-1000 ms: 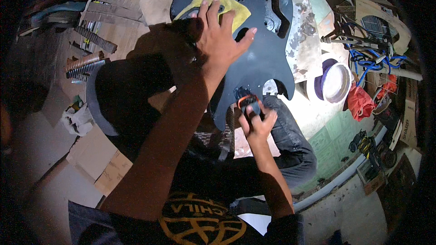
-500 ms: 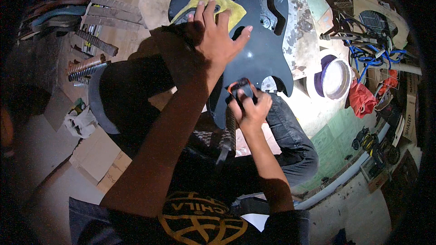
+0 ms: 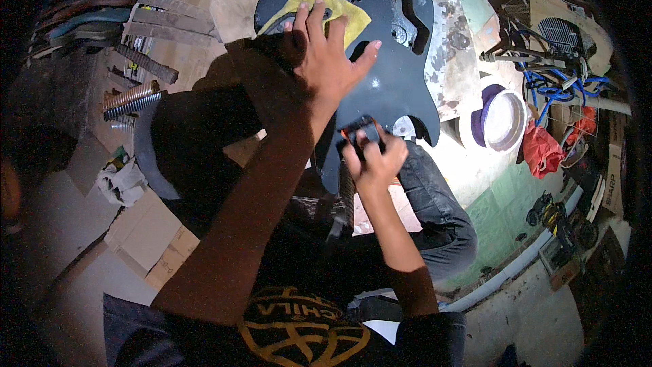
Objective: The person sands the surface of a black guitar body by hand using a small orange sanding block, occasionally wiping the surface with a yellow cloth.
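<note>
A dark grey electric guitar body (image 3: 377, 95), with cut-out cavities, lies flat on a paint-stained work surface. My left hand (image 3: 329, 58) presses down with spread fingers on a yellow cloth (image 3: 350, 17) at the body's far left part. Under my right fingers is a small black block with orange edges (image 3: 363, 126), resembling a sanding block. My right hand (image 3: 382, 162) grips it against the near end of the body, between the two horns. The block's underside is hidden, and the right fingers are slightly blurred.
A white round tub (image 3: 507, 121) stands right of the guitar body, with a red plastic bag (image 3: 541, 153) and tangled blue cable (image 3: 543, 88) beyond it. My bent right knee (image 3: 448, 231) is below the body. Cardboard (image 3: 146, 234) lies at lower left.
The block in my right hand has shifted very slightly and tilted differently on the guitar body. My left hand stays on the cloth; the whole view has moved a touch.
</note>
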The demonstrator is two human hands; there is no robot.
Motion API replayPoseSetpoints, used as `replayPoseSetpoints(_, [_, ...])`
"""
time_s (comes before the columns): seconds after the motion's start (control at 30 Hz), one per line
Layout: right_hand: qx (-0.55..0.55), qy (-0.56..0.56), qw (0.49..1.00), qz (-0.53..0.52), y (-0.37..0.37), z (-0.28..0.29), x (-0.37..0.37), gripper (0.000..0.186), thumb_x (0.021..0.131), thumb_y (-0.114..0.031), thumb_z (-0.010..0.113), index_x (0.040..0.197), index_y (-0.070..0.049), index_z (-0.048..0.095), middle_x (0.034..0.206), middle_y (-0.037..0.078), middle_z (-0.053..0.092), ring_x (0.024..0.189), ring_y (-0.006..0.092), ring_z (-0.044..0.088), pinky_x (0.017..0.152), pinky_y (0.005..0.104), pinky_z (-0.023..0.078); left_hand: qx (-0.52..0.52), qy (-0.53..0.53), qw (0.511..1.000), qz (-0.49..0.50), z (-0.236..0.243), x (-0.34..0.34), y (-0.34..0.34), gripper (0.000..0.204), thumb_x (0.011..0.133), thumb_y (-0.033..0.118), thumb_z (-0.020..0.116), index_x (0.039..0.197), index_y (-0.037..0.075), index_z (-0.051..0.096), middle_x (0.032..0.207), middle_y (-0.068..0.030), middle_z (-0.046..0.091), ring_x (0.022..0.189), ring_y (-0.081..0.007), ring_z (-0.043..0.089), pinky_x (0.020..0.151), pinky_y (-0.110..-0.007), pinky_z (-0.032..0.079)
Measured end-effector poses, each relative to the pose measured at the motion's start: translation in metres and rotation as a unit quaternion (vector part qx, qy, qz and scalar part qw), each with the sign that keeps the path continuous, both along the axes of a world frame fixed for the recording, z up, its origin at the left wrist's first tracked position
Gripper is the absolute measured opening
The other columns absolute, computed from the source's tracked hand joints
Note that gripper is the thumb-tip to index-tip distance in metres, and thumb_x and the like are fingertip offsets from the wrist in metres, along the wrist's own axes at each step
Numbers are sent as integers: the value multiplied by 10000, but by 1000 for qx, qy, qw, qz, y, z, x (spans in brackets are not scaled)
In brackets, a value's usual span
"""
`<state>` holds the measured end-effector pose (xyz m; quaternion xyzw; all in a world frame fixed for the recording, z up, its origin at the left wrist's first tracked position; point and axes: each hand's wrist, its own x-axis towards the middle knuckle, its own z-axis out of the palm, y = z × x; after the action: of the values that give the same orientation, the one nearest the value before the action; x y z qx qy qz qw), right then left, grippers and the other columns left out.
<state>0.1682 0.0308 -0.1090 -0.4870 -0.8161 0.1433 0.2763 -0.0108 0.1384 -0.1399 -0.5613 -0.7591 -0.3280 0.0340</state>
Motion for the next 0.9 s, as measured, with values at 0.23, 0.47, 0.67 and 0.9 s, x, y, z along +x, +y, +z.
replayPoseSetpoints(0.23, [-151, 61, 985, -58, -43, 23, 46, 360, 783, -187, 831, 1067, -91, 632, 1085, 152, 614, 978, 320, 574, 852, 449, 437, -2, -17, 1000, -5, 3, -1, -4, 634, 799, 567, 747, 1203, 90, 644, 1437, -194, 460, 1423, -401, 328, 1155, -624, 214])
replayPoseSetpoints(0.47, [-556, 561, 576, -211, -21, 80, 44, 531, 971, -375, 579, 1413, -103, 464, 1200, 124, 643, 1012, 279, 666, 880, 417, 560, -32, -11, 999, -10, 23, -5, -9, 632, 803, 499, 762, 1264, 88, 626, 1466, -220, 451, 1431, -386, 353, 1190, -582, 166])
replayPoseSetpoints(0.67, [-514, 621, 561, -187, -35, 81, 57, 567, 1040, -493, 534, 1433, -85, 496, 1213, 116, 655, 1005, 246, 668, 895, 364, 570, -68, -361, 896, -249, 100, 35, -70, 421, 861, 221, 797, 1200, 18, 651, 1105, -147, 697, 1005, -253, 684, 871, -375, 549])
replayPoseSetpoints(0.9, [-514, 629, 542, -213, -44, 81, 52, 555, 1069, -467, 490, 1477, -91, 463, 1338, 88, 603, 1153, 216, 635, 933, 364, 558, -158, -576, 743, -303, 118, 59, -139, 346, 863, 132, 791, 1193, 51, 728, 1065, -91, 634, 901, -170, 660, 774, -292, 544])
